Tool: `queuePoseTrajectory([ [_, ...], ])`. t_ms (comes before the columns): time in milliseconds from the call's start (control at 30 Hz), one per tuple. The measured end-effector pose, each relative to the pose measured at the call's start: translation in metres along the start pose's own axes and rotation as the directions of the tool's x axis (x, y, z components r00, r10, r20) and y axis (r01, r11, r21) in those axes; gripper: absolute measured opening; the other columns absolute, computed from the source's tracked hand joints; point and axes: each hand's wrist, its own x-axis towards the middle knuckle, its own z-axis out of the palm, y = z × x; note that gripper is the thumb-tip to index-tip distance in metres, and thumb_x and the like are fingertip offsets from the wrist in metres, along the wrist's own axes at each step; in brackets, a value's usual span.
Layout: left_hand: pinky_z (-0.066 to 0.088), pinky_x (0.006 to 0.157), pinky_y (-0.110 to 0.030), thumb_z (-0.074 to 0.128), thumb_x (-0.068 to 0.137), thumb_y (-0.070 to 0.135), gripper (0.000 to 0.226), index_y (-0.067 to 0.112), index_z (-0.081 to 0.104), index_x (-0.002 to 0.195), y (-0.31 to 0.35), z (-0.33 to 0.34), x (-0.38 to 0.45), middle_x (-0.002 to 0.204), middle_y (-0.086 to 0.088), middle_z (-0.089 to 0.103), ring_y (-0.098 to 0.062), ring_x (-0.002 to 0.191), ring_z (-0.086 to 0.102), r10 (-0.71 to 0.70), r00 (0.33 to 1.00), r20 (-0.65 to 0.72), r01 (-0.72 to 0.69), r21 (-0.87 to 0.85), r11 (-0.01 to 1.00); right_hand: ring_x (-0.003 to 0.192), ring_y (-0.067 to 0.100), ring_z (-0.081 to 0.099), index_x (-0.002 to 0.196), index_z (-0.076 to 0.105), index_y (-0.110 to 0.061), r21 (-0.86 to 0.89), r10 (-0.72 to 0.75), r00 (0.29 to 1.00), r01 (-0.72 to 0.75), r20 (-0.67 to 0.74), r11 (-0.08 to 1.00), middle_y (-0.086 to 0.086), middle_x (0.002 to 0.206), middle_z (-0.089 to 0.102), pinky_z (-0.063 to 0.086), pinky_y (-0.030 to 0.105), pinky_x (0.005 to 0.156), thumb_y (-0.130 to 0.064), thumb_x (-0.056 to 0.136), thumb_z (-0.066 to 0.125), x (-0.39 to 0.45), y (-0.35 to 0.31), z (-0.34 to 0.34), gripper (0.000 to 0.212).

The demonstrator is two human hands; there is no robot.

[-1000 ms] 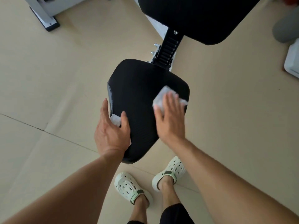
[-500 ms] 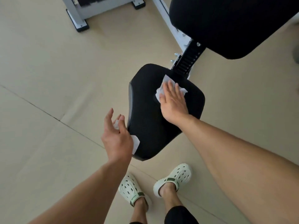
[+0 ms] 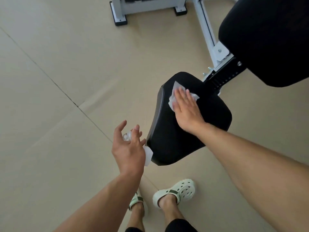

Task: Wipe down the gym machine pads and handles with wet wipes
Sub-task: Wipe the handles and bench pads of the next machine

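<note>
**Two wipes, one seat pad**

Two hands work: my right hand (image 3: 185, 106) lies flat, pressing a wet wipe (image 3: 173, 96) onto the seat pad (image 3: 192, 131) for full contact; my left hand (image 3: 128, 148), beside the pad's edge, loosely holds a second wipe (image 3: 148, 155) in reserve.

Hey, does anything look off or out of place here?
Nothing stands out. The right hand presses a wet wipe flat on the seat pad; the left hand holds another wipe beside it.

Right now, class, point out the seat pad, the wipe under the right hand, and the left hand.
seat pad (image 3: 175, 139), head view, bare top surface.
wipe (image 3: 177, 86), head view, far corner.
left hand (image 3: 128, 151), head view, back.
</note>
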Motion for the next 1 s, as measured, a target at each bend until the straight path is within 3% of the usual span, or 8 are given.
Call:
queuePoseTrajectory([
  [133,0.063,0.079,-0.039,0.068,0.097,0.025,0.031,0.029,0.06,0.127,-0.012,-0.014,-0.014,0.098,-0.003,0.073,-0.013,0.095,0.074,-0.004,1.0,-0.023,0.003,-0.021,1.0,0.158,0.023,-0.004,0.156,0.035,-0.015,-0.066,-0.018,1.0,0.02,0.02,0.998,0.001,0.171,0.014,-0.003,0.036,0.126,-0.029,0.108,0.027,0.071,-0.032,-0.007,0.051],
  [200,0.064,0.079,-0.039,0.067,0.097,0.024,0.031,0.026,0.06,0.127,-0.011,-0.022,-0.016,0.099,-0.006,0.073,-0.014,0.093,0.075,-0.017,0.999,-0.048,0.015,-0.041,0.999,0.157,0.023,0.009,0.121,0.064,-0.014,-0.124,-0.114,0.991,0.122,0.071,0.985,0.005,0.154,0.046,0.001,0.035,0.127,-0.024,0.1,0.039,0.062,-0.045,0.001,0.034],
  [333,0.064,0.077,-0.039,0.064,0.098,0.022,0.027,0.023,0.059,0.125,-0.005,-0.035,-0.018,0.098,-0.009,0.073,-0.017,0.093,0.075,-0.068,0.995,-0.074,0.062,-0.079,0.995,0.127,0.033,0.052,0.077,0.064,-0.015,-0.185,-0.359,0.932,0.362,0.052,0.914,0.009,0.106,0.067,0.03,0.041,0.117,-0.027,0.094,0.047,-0.009,-0.052,0.011,0.027],
  [567,0.062,0.083,-0.038,0.065,0.098,0.021,0.024,0.021,0.062,0.122,0.011,-0.031,-0.02,0.097,-0.007,0.075,-0.019,0.093,0.075,-0.025,0.999,-0.04,0.021,-0.102,0.995,0.139,0.026,0.047,0.107,0.075,-0.016,-0.238,-0.626,0.773,0.631,0.104,0.738,0.001,0.123,0.069,0.018,0.042,0.127,-0.026,0.103,0.042,-0.1,-0.049,0.058,0.034],
  [700,0.062,0.086,-0.04,0.064,0.099,0.019,0.022,0.021,0.063,0.121,0.017,-0.02,-0.017,0.097,-0.005,0.076,-0.018,0.094,0.075,0.034,0.999,-0.002,-0.034,-0.071,0.997,0.155,0.027,0.026,0.145,0.054,-0.013,-0.248,-0.67,0.742,0.654,0.027,0.714,0.003,0.155,0.049,0.018,0.043,0.128,-0.021,0.105,0.04,-0.104,-0.036,0.063,0.043],
  [833,0.062,0.085,-0.036,0.062,0.099,0.02,0.021,0.021,0.064,0.12,0.02,-0.004,-0.019,0.094,-0.001,0.076,-0.016,0.094,0.075,0.131,0.99,0.044,-0.131,-0.021,0.991,0.159,0.018,-0.001,0.163,0.013,-0.028,-0.201,-0.464,0.886,0.454,-0.004,0.868,-0.004,0.172,0.009,0.002,0.038,0.129,-0.053,0.11,0.022,-0.129,-0.017,0.065,0.06],
  [933,0.059,0.093,-0.038,0.064,0.099,0.029,0.018,0.032,0.066,0.117,0.015,0.012,-0.017,0.099,0.001,0.076,-0.014,0.099,0.073,0.189,0.978,0.091,-0.194,0.053,0.98,0.156,0.008,-0.015,0.163,0.002,-0.035,0.002,-0.091,0.989,0.092,-0.115,0.996,-0.013,0.171,-0.006,-0.008,0.033,0.127,-0.065,0.104,0.004,-0.127,0.022,0.052,0.066],
  [1000,0.054,0.099,-0.035,0.064,0.097,0.04,0.017,0.046,0.065,0.113,0.011,0.025,-0.012,0.11,0.005,0.074,-0.009,0.106,0.069,0.243,0.962,0.127,-0.261,0.155,0.953,0.155,0.009,-0.02,0.162,0.0,-0.034,0.126,0.179,0.97,-0.159,-0.166,0.979,-0.012,0.17,-0.008,-0.009,0.034,0.127,-0.067,0.099,0.001,-0.11,0.059,0.039,0.071],
])
